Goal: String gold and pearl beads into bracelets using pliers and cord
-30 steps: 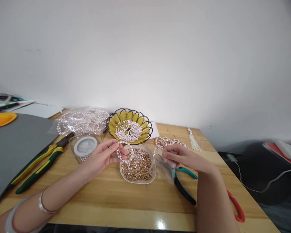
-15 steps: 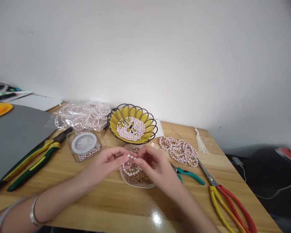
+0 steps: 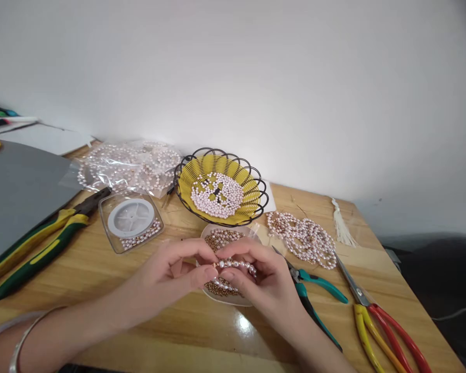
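The bead string (image 3: pixel 238 264) is held up just above the bowl (image 3: pixel 233 301), between the left hand (image 3: pixel 174 269) and the right hand (image 3: pixel 270 280). Its upper run lies nearly level, side to side across the bowl, then curls round by the right palm and comes back lower down, partly behind the right thumb. The right hand is nearer to most of its length: its thumb and forefinger are closed on the string near the left end. The left fingers come in at that same end, from the bowl's left side, thumb and forefinger only a little apart about a small gold bit; whether they grip it, I cannot tell. The two forefinger tips nearly meet, with the string's end just below them. Loose beads (image 3: pixel 219 238) show in the bowl. Beyond the bowl on the worktop (image 3: pixel 171 336) is the yellow basket (image 3: pixel 202 168); left of the bowl, a clear box (image 3: pixel 140 242) with a spool (image 3: pixel 131 217); right of it, heaped strands (image 3: pixel 306 241), teal pliers (image 3: pixel 322 285) and scissors (image 3: pixel 361 298).
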Demonstrator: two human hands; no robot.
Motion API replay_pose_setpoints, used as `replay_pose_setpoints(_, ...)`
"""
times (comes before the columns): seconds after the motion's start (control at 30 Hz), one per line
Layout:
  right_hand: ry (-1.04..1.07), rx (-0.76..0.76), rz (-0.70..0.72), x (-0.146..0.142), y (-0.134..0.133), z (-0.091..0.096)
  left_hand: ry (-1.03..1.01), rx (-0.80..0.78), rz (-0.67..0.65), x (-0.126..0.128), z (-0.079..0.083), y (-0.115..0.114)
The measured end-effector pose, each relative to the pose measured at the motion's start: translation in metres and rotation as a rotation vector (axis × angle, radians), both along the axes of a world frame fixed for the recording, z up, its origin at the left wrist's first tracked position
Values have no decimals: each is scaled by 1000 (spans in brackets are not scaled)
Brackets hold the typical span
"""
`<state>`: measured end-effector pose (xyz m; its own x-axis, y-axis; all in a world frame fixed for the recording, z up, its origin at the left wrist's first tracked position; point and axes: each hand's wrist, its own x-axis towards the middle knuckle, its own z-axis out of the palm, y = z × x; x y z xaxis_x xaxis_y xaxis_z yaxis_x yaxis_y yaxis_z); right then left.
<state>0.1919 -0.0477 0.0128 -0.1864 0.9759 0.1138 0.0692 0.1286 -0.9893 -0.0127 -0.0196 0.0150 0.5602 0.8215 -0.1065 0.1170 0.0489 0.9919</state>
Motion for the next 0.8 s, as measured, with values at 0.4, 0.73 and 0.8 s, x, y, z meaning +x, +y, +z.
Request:
replay_pose_setpoints(0.4,-51,98,-25,0,-4,1,-34,118,-46,-1,2,-2)
replay_pose_setpoints(0.73,153,-84,45,2,-5,3,-64,62,-15,2,7,2)
replay_pose_setpoints(0.8,184,-102,48,3,-4,2,-49,52,1,2,8,3)
